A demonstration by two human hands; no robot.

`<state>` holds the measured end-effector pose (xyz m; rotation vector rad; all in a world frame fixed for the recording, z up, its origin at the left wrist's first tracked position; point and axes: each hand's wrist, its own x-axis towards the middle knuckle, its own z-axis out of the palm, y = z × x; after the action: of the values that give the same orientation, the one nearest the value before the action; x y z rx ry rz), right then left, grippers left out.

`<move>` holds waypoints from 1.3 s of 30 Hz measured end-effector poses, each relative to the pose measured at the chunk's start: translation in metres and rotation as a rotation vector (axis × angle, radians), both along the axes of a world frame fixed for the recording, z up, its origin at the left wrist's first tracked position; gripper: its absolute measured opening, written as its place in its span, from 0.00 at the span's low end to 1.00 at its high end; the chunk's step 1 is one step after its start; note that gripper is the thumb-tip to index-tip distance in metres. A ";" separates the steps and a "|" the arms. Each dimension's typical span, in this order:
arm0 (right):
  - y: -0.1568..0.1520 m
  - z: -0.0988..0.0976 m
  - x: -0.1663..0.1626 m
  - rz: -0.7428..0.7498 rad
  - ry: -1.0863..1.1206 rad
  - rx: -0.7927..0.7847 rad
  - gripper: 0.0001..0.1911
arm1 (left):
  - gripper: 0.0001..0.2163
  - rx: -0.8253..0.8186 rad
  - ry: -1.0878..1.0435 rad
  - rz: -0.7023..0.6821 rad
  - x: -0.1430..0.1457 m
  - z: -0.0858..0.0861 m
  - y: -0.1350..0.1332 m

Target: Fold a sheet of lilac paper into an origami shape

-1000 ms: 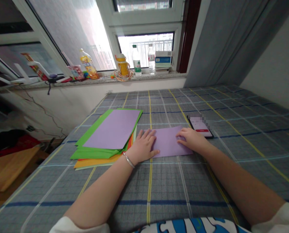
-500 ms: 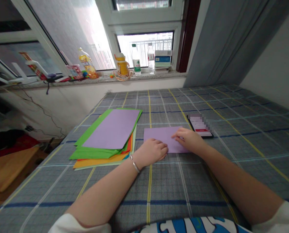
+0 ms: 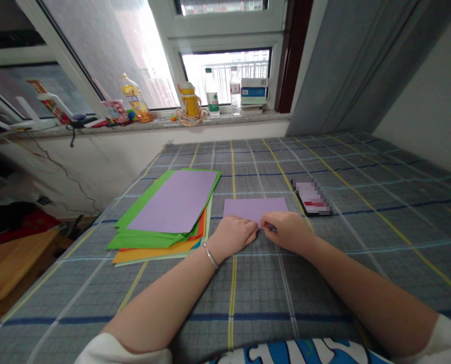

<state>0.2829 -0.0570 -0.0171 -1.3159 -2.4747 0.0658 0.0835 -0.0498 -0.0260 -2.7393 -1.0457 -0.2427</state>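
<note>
A small purple sheet of paper [image 3: 254,206] lies on the checked cloth in front of me, its long side running left to right. My left hand [image 3: 237,231] rests over its near left part, fingers together and bent down at the near edge; the thumb is hidden. Close beside it, my right hand [image 3: 287,229] pinches the near edge around the middle, thumb against bent fingers. The fingertips of both hands almost meet there. My hands cover much of the sheet's near side.
Left of my hands lies a stack of coloured paper with a larger purple sheet [image 3: 174,199] above green sheets [image 3: 145,238] and orange ones. A phone [image 3: 312,198] lies to the right on the checked cloth [image 3: 263,293]. Bottles and boxes line the windowsill [image 3: 159,123].
My right hand has moved left and toward me, from the top of the small purple sheet to its near edge, closing into a pinch. My left hand has hardly moved.
</note>
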 end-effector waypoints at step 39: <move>0.018 -0.001 0.019 -0.152 0.285 0.050 0.03 | 0.11 0.166 -0.101 0.115 -0.014 0.014 0.005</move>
<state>0.3019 -0.0394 -0.0182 -1.3652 -2.1210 0.1435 0.0699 -0.0448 -0.0117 -2.5327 -1.1493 -0.4334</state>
